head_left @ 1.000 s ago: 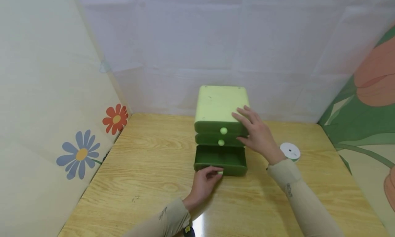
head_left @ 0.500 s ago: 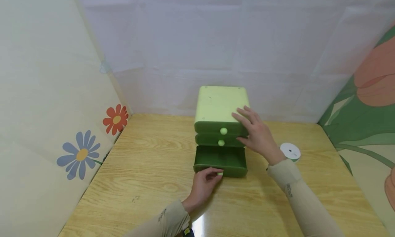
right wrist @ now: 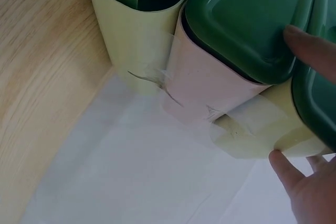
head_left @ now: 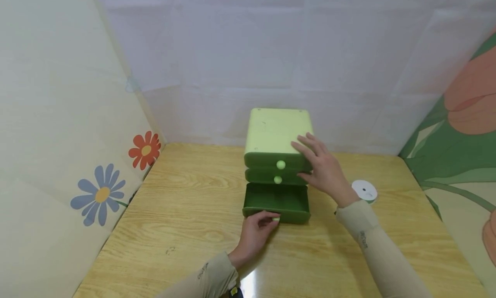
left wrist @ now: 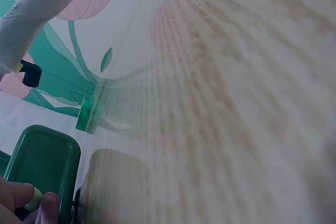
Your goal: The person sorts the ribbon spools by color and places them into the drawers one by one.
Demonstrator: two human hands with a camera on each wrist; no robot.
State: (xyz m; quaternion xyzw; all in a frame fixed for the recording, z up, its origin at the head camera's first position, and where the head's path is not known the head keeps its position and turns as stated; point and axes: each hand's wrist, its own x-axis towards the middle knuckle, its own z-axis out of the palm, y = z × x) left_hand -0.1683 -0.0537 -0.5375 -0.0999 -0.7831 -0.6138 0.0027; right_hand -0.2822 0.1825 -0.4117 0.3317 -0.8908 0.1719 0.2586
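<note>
A small cabinet of three stacked drawers (head_left: 278,128) stands against the back sheet, its top pale yellow-green and its drawer fronts dark green. The bottom drawer (head_left: 295,216) is pulled out, and its visible inside holds nothing. With thumb and fingers my left hand (head_left: 255,235) pinches that drawer's pale green knob (left wrist: 34,199). My right hand (head_left: 324,171) rests on the cabinet's right side, fingers extended over the top edge. Its thumb (right wrist: 310,48) touches the middle drawer's front. In the right wrist view the pink middle casing (right wrist: 205,77) sits between two yellow-green ones.
A spool (head_left: 364,189) with a white face and green edge lies right of the cabinet, beyond my right wrist. The wood-grain table (head_left: 186,203) runs back to a white sheet (head_left: 232,65). Flower-printed panels (head_left: 465,160) close in both sides.
The bottom drawer has come out very slightly toward me, my left hand still on its knob. My right hand keeps its place on the cabinet.
</note>
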